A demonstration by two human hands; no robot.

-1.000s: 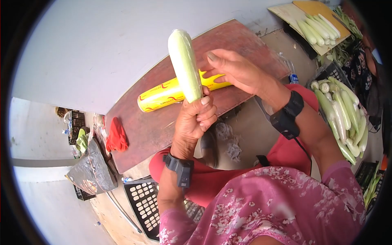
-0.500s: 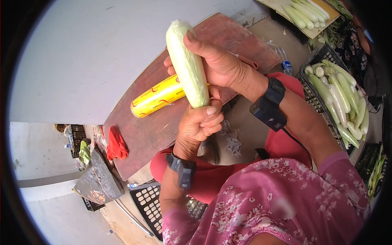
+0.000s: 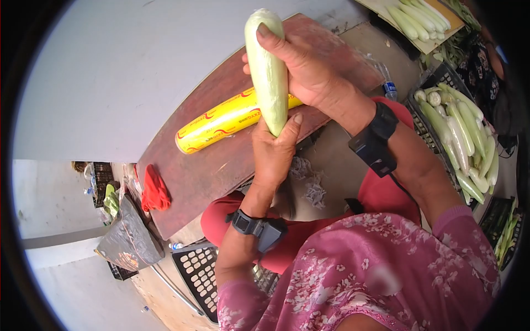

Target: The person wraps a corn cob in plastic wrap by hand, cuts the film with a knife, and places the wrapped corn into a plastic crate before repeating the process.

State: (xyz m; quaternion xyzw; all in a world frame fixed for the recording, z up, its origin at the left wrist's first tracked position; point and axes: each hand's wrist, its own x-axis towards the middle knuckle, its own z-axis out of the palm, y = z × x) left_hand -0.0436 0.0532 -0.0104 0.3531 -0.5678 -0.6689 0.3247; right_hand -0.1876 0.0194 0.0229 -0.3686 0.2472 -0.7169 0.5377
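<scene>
A long pale green zucchini (image 3: 269,69) wrapped in clear cling film is held upright between both hands, at the upper middle of the head view. My right hand (image 3: 309,71) grips its upper part, with the thumb across the front and the fingers mostly hidden behind. My left hand (image 3: 273,151) cups the lower end, its thumb pressed against the side. Behind the zucchini lies a yellow roll of cling film (image 3: 212,124), partly covered by it, on a worn reddish-brown board (image 3: 204,176).
At right stands a black crate (image 3: 418,110) full of zucchini (image 3: 461,127). More pale zucchini (image 3: 419,19) lie on a board at top right. A plastic bottle (image 3: 390,88), a red cloth (image 3: 155,188), a grey dustpan-like scoop (image 3: 130,237) and a black crate (image 3: 196,276) surround me.
Both hands and the zucchini have moved up and slightly right. My left hand has gone from a closed fist around the bottom end to cupping it with the thumb raised.
</scene>
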